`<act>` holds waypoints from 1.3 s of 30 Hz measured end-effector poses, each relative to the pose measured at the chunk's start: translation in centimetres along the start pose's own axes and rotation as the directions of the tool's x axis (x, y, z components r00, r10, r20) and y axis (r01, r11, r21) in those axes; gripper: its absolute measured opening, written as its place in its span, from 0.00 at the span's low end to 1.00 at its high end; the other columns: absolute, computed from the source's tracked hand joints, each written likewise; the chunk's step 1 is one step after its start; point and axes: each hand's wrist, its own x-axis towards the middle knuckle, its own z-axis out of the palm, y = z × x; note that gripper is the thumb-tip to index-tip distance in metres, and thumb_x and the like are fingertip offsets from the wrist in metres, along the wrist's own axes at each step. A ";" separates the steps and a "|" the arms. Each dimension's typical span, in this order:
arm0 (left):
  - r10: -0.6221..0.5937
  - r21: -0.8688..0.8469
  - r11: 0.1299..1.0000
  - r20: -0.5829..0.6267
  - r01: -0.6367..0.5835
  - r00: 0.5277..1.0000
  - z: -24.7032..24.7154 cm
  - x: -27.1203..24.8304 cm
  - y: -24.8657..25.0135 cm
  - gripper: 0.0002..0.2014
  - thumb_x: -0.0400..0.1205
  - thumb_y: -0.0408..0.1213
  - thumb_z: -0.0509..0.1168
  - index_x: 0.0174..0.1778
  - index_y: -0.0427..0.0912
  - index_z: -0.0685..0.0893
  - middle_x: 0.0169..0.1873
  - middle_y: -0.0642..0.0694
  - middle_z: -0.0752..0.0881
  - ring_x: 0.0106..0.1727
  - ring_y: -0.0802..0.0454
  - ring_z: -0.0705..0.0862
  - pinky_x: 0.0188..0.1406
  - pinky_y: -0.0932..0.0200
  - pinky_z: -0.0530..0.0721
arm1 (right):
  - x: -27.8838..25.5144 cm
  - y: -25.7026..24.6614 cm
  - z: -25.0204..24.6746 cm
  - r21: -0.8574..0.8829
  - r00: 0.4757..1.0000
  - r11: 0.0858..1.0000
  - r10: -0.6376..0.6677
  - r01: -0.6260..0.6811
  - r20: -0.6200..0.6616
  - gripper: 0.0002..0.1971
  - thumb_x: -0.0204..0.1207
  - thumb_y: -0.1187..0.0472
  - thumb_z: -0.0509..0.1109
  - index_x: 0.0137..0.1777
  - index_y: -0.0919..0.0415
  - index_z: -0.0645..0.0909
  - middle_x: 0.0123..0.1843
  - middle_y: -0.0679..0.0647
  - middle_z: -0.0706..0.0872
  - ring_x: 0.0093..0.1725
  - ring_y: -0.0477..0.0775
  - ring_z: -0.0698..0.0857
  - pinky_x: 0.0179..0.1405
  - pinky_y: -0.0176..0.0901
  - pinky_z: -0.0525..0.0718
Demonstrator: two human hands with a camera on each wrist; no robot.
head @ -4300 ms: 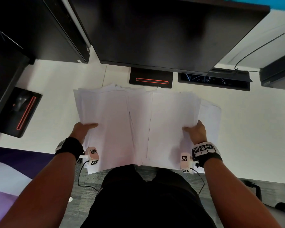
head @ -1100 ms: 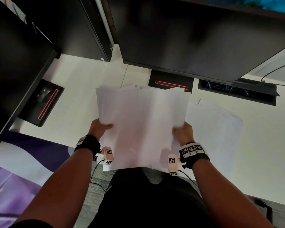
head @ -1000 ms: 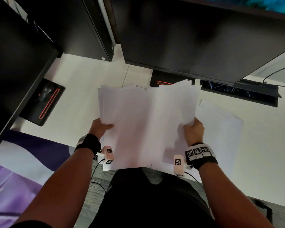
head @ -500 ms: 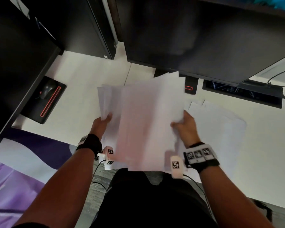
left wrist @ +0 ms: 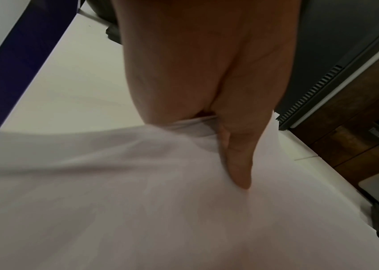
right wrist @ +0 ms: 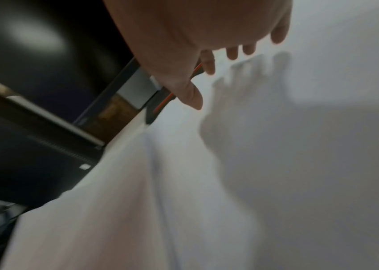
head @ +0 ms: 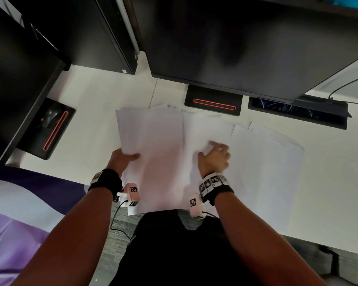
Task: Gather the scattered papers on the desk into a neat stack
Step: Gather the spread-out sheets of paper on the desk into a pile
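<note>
Gripping gathered papers [head: 153, 153], left hand [head: 120, 159].

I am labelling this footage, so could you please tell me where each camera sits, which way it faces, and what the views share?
Head: worn on the head, facing down at the white desk; shows both forearms, the left hand holding the paper stack, and the right hand.
Left wrist: looks along the left hand at its grip on the stack.
Right wrist: looks along the open right hand above loose sheets.
Shared: all show the white papers.
</note>
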 end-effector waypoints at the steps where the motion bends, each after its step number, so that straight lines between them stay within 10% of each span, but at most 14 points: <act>1: -0.006 -0.008 1.000 0.007 0.006 1.000 -0.1 0.2 -0.1 0.23 0.74 0.23 0.80 0.66 0.28 0.88 0.59 0.30 0.91 0.57 0.37 0.90 0.64 0.45 0.86 | 0.5 0.9 -1.2 -0.030 0.995 0.997 0.067 -0.069 -0.075 0.33 0.74 0.52 0.79 0.79 0.53 0.75 0.81 0.58 0.69 0.79 0.66 0.71 0.74 0.64 0.75; 5: -0.015 -0.064 0.998 0.002 0.015 1.000 0.3 0.1 0.0 0.23 0.72 0.21 0.79 0.64 0.28 0.89 0.57 0.31 0.91 0.56 0.38 0.89 0.66 0.45 0.85 | 2.7 3.4 -4.1 0.009 0.966 0.966 0.260 -0.260 0.000 0.39 0.73 0.49 0.81 0.80 0.59 0.69 0.78 0.60 0.73 0.77 0.68 0.77 0.73 0.66 0.74; 16: 0.017 -0.078 0.997 -0.010 -0.018 1.000 0.7 -0.2 0.1 0.21 0.75 0.21 0.77 0.65 0.29 0.88 0.46 0.40 0.91 0.48 0.45 0.89 0.44 0.61 0.84 | 3.2 2.7 -3.4 0.114 0.950 0.974 0.160 -0.196 0.269 0.21 0.74 0.58 0.78 0.66 0.62 0.85 0.63 0.60 0.90 0.64 0.66 0.88 0.61 0.50 0.86; 23: 0.017 -0.032 0.999 -0.026 -0.018 1.000 0.7 0.2 -0.1 0.23 0.73 0.19 0.77 0.65 0.25 0.86 0.55 0.32 0.89 0.53 0.41 0.87 0.61 0.48 0.83 | 5.4 6.2 -2.2 0.278 0.920 0.935 0.106 -0.221 0.377 0.27 0.46 0.51 0.83 0.46 0.64 0.90 0.49 0.61 0.95 0.56 0.68 0.93 0.61 0.63 0.91; 27: 0.027 -0.027 0.999 -0.033 -0.028 0.999 0.9 0.3 0.0 0.24 0.73 0.18 0.77 0.67 0.24 0.86 0.57 0.32 0.89 0.54 0.42 0.86 0.60 0.50 0.81 | 4.1 8.2 -5.4 0.369 0.935 0.899 0.105 -0.235 0.339 0.13 0.52 0.59 0.84 0.33 0.60 0.84 0.34 0.56 0.88 0.42 0.61 0.88 0.48 0.56 0.86; 34: 0.008 -0.020 1.000 -0.029 -0.009 1.000 0.6 0.5 -0.2 0.24 0.72 0.20 0.79 0.66 0.26 0.87 0.58 0.30 0.90 0.53 0.41 0.87 0.57 0.52 0.81 | 2.9 14.0 -12.4 0.112 0.943 0.937 0.333 -0.331 0.002 0.20 0.77 0.57 0.80 0.63 0.70 0.87 0.57 0.69 0.89 0.60 0.71 0.88 0.58 0.54 0.85; 39: 0.010 -0.014 1.000 -0.036 -0.011 0.999 0.9 0.0 0.2 0.23 0.73 0.20 0.78 0.65 0.26 0.87 0.54 0.33 0.89 0.52 0.42 0.86 0.49 0.56 0.82 | 3.7 15.0 -12.0 0.090 0.881 0.877 0.473 -0.472 0.008 0.33 0.77 0.53 0.81 0.78 0.65 0.76 0.74 0.70 0.70 0.72 0.77 0.75 0.67 0.61 0.78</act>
